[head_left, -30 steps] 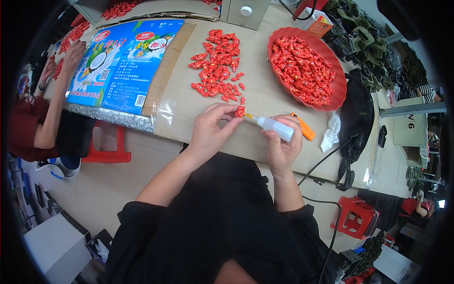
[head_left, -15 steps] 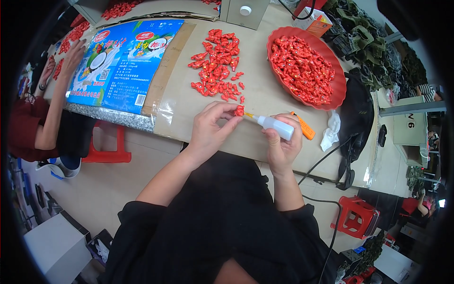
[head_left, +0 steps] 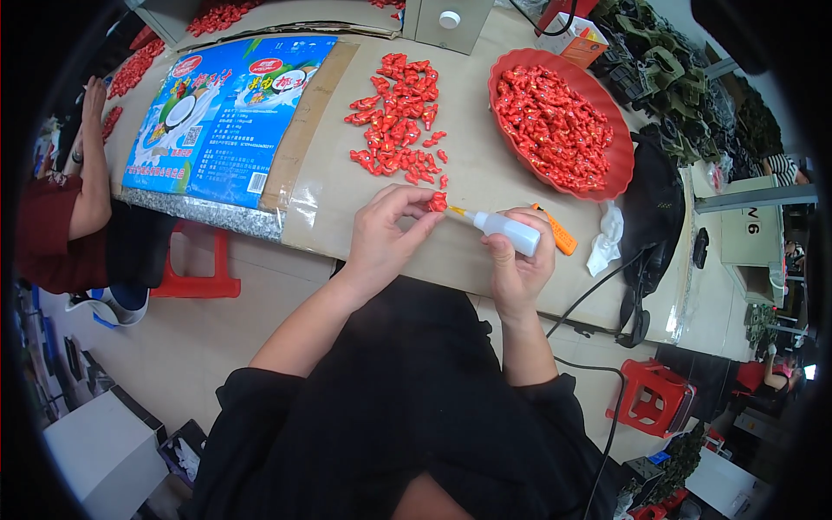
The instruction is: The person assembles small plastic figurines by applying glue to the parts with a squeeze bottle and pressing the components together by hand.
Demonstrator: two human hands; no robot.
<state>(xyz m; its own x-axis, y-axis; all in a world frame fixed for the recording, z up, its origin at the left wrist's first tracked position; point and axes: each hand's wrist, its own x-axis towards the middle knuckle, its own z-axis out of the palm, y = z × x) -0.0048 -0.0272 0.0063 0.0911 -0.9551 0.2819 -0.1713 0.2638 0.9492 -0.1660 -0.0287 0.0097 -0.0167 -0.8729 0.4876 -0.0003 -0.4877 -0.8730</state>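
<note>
The small red piece [head_left: 438, 202] sits over the worktop [head_left: 472, 130], pinched between the thumb and fingers of the left hand [head_left: 381, 232]; it looks light, stiff and perhaps slick, best gripped by its sides. The right hand [head_left: 524, 264] has its fingers wrapped around a translucent squeeze bottle [head_left: 507, 232], likely light and soft-walled, best held by the body; its amber nozzle points toward the piece, contact unclear. The pale worktop carries a cluster of red pieces [head_left: 403, 121], a heaped red bowl [head_left: 620, 178], an orange tool [head_left: 561, 234] and crumpled tissue [head_left: 607, 238]. Beyond are a tiled floor [head_left: 217, 338], red stools [head_left: 654, 394] and a co-worker's arm [head_left: 91, 199].
</note>
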